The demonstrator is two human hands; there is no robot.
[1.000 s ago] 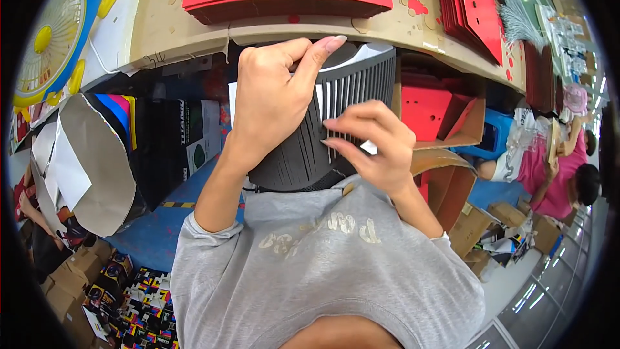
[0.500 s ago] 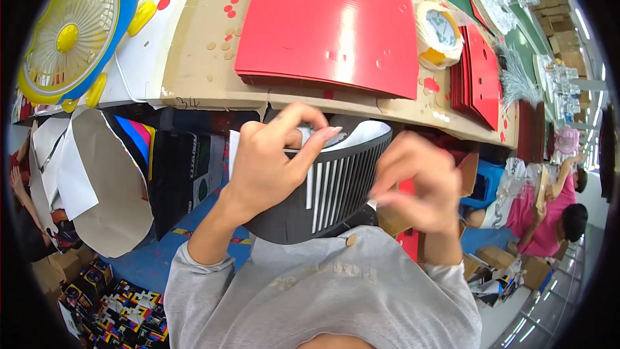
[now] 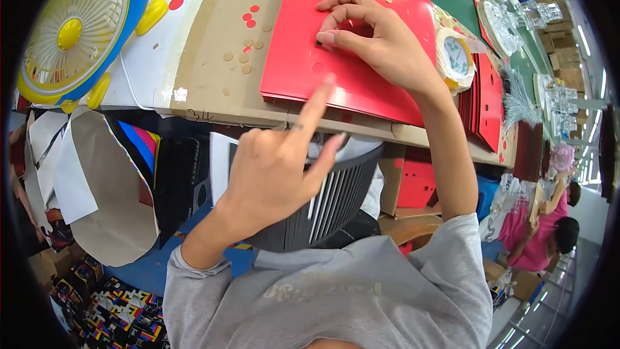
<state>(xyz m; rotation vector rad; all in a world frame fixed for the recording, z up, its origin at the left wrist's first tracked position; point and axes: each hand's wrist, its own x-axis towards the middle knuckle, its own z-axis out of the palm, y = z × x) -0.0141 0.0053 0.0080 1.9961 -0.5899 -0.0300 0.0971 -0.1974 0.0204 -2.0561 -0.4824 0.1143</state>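
Note:
A stack of glossy red sheets (image 3: 290, 58) lies at the edge of the cardboard-covered table in front of me. Over its top sheet my right hand (image 3: 381, 35) is curled, thumb and forefinger brought together. A tiny dark bit shows at the thumb tip, too small to name. My left hand (image 3: 274, 165) hovers at the near edge of the stack, forefinger stretched forward and thumb apart, holding nothing visible. Below it a black slatted basket (image 3: 339, 197) with a white lining stands against my lap, its inside mostly hidden by the left hand.
A yellow and blue fan (image 3: 71, 32) stands at the left. Red and tan discs (image 3: 250, 24) litter the cardboard. Right of the stack are a tape roll (image 3: 457, 58) and more red sheets (image 3: 485, 100). An open paper bag (image 3: 119, 200) hangs below the table. People in pink (image 3: 536, 226) sit farther right.
My right hand has moved from beside the basket up over the red sheets. The left hand has shifted slightly, its pinch opening into a pointing forefinger.

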